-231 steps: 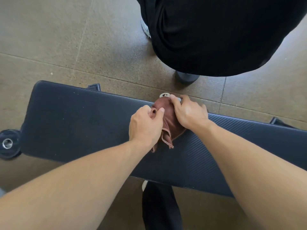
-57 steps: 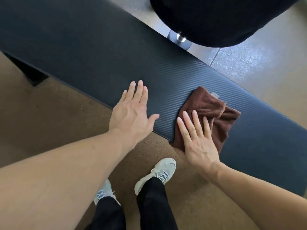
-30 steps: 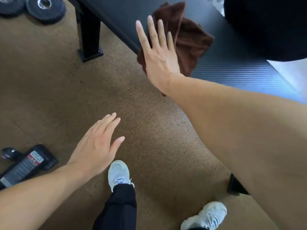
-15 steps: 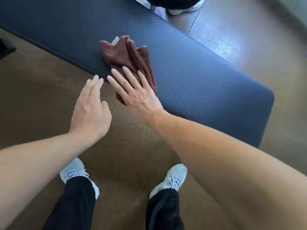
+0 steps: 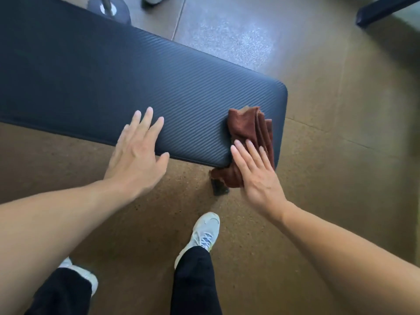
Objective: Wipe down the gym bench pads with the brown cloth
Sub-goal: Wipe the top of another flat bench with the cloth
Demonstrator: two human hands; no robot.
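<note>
Brown cloth [image 5: 252,137] sits bunched at the bench pad's [image 5: 159,87] end corner, half overhanging, under the flat right hand [image 5: 255,176]; left hand [image 5: 138,153], fingers spread, braces nearby. Another push could drag it off.

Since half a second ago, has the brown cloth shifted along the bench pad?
Yes. The brown cloth has slid toward the rounded end of the bench pad, under the flat right hand; it now drapes over the near edge by the end corner.

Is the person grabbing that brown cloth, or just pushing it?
Just pushing. The right hand presses flat, fingers straight, on the near end of the brown cloth at the bench pad corner. The left hand holds nothing.
</note>
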